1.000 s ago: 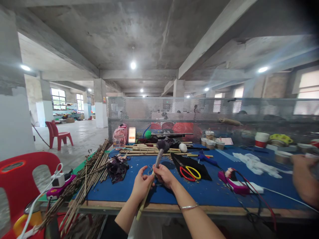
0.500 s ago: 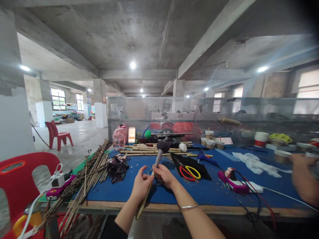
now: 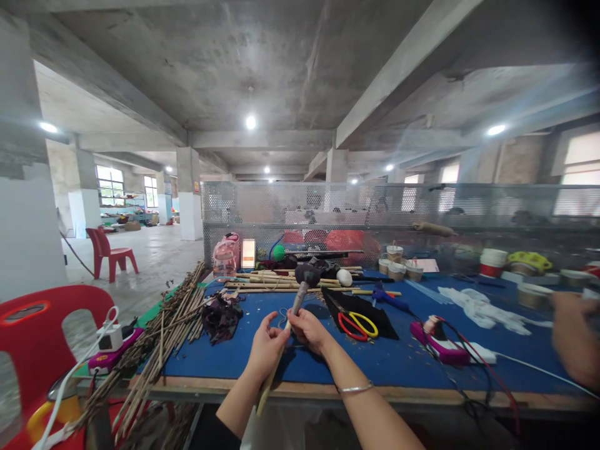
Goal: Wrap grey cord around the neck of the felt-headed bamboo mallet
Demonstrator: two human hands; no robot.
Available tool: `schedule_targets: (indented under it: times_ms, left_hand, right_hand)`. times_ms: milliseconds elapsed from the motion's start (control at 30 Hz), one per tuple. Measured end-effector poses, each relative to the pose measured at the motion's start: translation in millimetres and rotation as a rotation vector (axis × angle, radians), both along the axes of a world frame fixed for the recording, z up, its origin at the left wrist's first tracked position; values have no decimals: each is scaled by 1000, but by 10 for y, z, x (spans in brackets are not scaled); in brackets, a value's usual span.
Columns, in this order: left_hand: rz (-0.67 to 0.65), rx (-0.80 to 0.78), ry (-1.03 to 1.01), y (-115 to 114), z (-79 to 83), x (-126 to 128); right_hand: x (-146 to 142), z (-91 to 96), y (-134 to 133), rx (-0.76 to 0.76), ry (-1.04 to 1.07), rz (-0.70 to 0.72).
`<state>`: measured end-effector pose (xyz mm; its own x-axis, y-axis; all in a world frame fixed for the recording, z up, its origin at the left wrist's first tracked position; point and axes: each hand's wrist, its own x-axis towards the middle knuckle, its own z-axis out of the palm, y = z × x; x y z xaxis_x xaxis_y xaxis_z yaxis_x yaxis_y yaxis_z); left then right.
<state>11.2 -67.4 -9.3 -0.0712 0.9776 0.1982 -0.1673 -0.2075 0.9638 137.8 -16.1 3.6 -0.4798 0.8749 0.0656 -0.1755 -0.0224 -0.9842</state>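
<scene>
A pale stick [image 3: 270,382] slants upward in front of me, its upper part wrapped in grey material [image 3: 299,297] and topped by a dark rounded head [image 3: 308,274]. My right hand [image 3: 307,328] is closed on it just under the grey wrapping. Lower down, my left hand [image 3: 268,345] grips the pale shaft between thumb and fingers, its index finger raised and curled. To the right, red-and-yellow-handled scissors [image 3: 359,326] lie on a black cloth [image 3: 387,325]. Beyond the left hand sits crumpled dark fabric [image 3: 222,320].
Dry twigs [image 3: 175,325] heap along the left. Bamboo sticks [image 3: 267,287], a white ball [image 3: 344,277] and a blue glue gun [image 3: 390,299] lie farther back. At right are a purple power strip [image 3: 440,344], white cloth [image 3: 485,309] and another person's arm [image 3: 574,337].
Both hands keep their hold, and the stick seems turned slightly, with its grey wrapping showing a different side. The other person's arm at far right has shifted a little.
</scene>
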Motion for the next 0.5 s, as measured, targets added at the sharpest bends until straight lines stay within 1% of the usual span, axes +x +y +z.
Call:
schedule_targets:
  times_ms: [167, 367, 500]
  left_hand:
    - [-100, -86, -17, -22, 24, 4]
    - [20, 35, 24, 5, 0, -3]
    - [-13, 9, -13, 7, -14, -25]
  right_hand:
    - [3, -2, 1, 2, -1, -1]
    - [3, -27, 16, 37, -13, -15]
    - [7, -2, -5, 16, -3, 16]
